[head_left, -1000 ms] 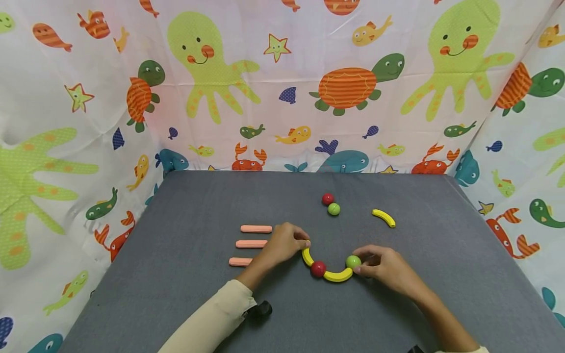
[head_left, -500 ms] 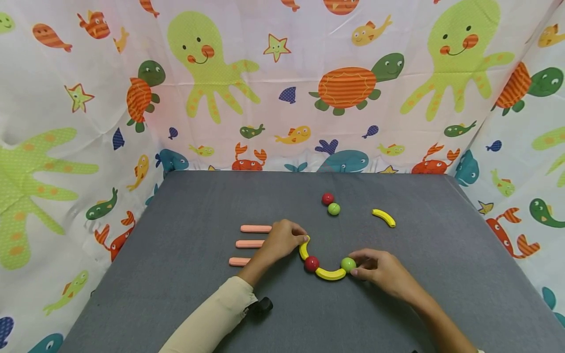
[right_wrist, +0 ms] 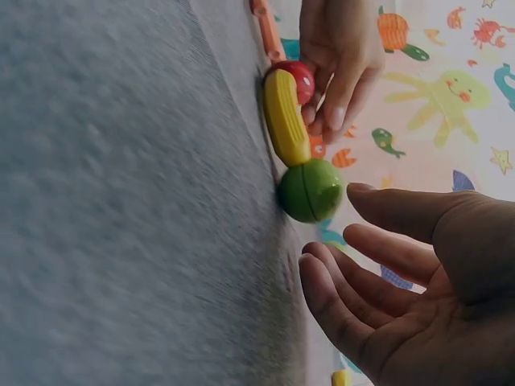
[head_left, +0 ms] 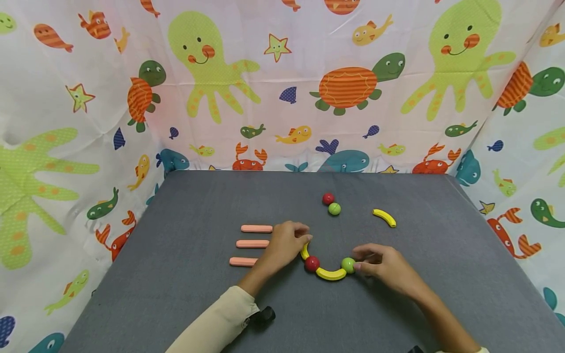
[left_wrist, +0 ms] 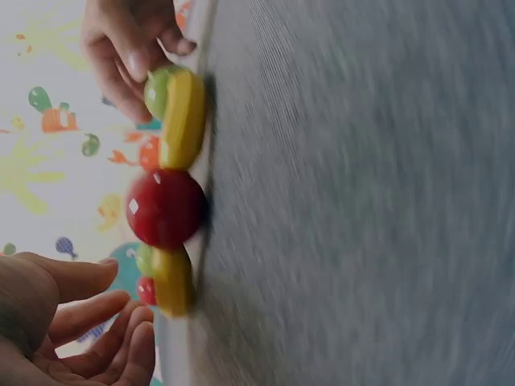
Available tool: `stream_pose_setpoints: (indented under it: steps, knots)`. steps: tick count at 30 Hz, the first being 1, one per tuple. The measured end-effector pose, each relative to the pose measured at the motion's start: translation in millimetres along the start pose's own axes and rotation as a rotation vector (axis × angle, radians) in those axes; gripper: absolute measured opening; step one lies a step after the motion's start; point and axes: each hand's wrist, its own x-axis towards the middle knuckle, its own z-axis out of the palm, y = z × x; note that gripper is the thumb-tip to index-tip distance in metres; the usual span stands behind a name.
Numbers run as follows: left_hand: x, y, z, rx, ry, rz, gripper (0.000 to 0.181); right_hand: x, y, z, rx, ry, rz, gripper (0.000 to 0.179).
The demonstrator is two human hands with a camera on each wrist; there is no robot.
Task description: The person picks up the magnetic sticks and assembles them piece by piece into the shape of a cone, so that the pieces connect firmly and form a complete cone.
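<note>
A curved chain of toy pieces lies on the grey table: a yellow banana-shaped piece (head_left: 304,252), a red ball (head_left: 312,264), another yellow banana-shaped piece (head_left: 331,274) and a green ball (head_left: 347,265). By the chain's left end is my left hand (head_left: 284,242); the left wrist view shows its thumb and loosely bent fingers apart, beside the first yellow piece (left_wrist: 172,281), with nothing between them. My right hand (head_left: 384,267) is at the other end. In the right wrist view its thumb and fingers are spread just off the green ball (right_wrist: 311,190).
Several pink rods (head_left: 257,228) lie left of the chain, partly behind the left hand. Farther back are a second red ball (head_left: 328,198) and green ball (head_left: 334,209) side by side, plus a loose yellow piece (head_left: 384,217). A printed curtain (head_left: 282,98) encloses the table.
The chain has shifted left and slightly away, with both hands at its ends. Since half a second ago it has stayed put, and both hands' fingers have loosened from it.
</note>
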Motion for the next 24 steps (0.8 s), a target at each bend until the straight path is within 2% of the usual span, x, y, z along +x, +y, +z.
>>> stream_pose_setpoints:
  steps: [4,13,18,24]
  knots:
    - [-8.9,9.7,3.0,-0.048,0.001,0.034,0.027,2.5,-1,-8,-0.03,0.044,0.003,0.04]
    - [-30.0,31.9,13.3,-0.147,-0.09,0.044,0.035,10.0,-1,-22,-0.072,0.23,-0.039,0.042]
    - [-36.3,41.7,21.7,-0.153,-0.114,0.06,0.036,16.9,3,-30,-0.083,0.316,-0.055,0.042]
    - [-39.9,45.9,30.5,-0.133,-0.135,0.075,0.036,24.6,10,-39,-0.104,0.399,-0.05,0.04]
